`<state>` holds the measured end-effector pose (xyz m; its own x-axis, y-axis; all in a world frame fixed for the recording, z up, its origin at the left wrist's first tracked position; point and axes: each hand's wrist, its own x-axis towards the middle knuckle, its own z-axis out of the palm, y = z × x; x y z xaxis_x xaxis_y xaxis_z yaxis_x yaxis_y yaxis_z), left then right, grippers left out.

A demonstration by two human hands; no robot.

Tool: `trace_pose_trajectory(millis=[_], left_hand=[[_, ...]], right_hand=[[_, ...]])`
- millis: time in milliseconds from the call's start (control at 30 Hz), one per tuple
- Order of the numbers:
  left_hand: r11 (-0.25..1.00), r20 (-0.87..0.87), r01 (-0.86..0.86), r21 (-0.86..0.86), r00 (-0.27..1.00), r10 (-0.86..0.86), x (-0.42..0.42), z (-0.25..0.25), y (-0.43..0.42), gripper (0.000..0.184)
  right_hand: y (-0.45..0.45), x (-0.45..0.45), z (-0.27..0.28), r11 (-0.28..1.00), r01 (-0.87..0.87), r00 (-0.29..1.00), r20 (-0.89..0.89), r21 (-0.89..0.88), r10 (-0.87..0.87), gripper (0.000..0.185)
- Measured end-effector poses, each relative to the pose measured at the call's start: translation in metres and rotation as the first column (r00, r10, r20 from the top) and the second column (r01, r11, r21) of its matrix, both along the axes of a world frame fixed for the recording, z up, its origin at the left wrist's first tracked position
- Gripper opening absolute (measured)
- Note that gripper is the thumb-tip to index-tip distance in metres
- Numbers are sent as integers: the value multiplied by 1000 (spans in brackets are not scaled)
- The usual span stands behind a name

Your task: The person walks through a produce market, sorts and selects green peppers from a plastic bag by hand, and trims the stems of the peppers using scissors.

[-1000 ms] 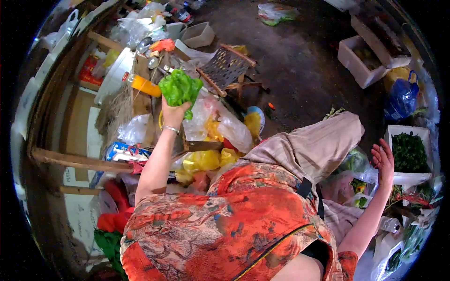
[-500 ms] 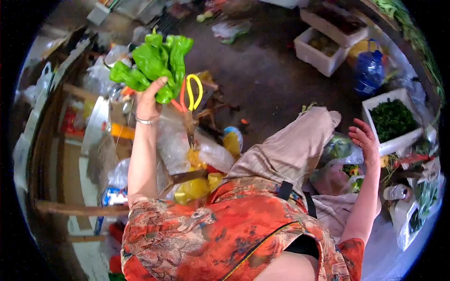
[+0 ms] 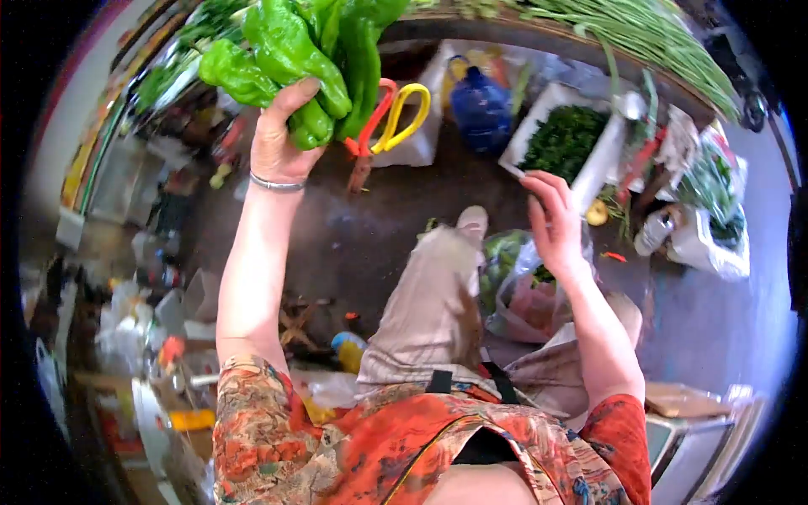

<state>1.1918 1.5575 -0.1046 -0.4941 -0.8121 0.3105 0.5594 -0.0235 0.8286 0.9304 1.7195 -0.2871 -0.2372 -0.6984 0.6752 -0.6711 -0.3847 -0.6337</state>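
Note:
Several green peppers [image 3: 295,59] are gripped in my left hand [image 3: 282,139], raised at the upper left, with its thumb across them. Scissors with one red and one yellow handle [image 3: 408,118] show beside the peppers, blades pointing down; how they are held is hidden. My right hand [image 3: 555,223] has its fingers apart and holds nothing. It is nearest to the white foam box [image 3: 602,164] of dark leafy greens [image 3: 564,143], above a clear plastic bag [image 3: 534,299] by my leg.
A blue bag [image 3: 480,109] stands left of the foam box. Long green stalks [image 3: 623,38] lie on a shelf across the top. A bottle [image 3: 655,231] and bagged greens [image 3: 715,194] are at the right. Mixed clutter and an orange bottle [image 3: 192,419] are at the lower left.
My view has turned right, toward the shelf of vegetables. My left hand has carried the peppers up from the clutter, and the scissors now show beside them. My right hand stays open.

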Motion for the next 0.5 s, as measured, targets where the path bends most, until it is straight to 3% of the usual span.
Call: trace_pose_trajectory(millis=[67,133,167,233,333,367,467,500], left_hand=[[990,23,110,83,993,-112,-53,-5,8,49],[930,-9,333,155,942,-336,-100,-13,19,43],[934,58,295,-203,955,-289,-117,-34,24,41],[896,60,414,159,902,-428,-157,-37,42,37],[850,110,443,286,866,-488,-196,-60,60,53],[853,95,441,280,871,-482,-207,-73,62,52],[741,26,510,437,816,-577,-223,-95,74,48],[707,-26,530,469,808,-588,-225,-97,81,42]], right_hand=[[6,-12,13,982,100,978,-164,-162,-126,35],[18,-26,21,959,163,927,-296,-232,-229,46],[21,-31,22,938,224,901,-309,-266,-303,45],[22,-36,24,879,347,855,-276,-328,-440,43],[30,-55,15,833,489,697,-458,-258,-551,38],[30,-61,7,809,561,689,-443,-175,-573,35],[39,-78,-5,782,594,643,-473,-187,-602,30],[46,-82,-10,809,571,707,-418,-138,-570,27]])
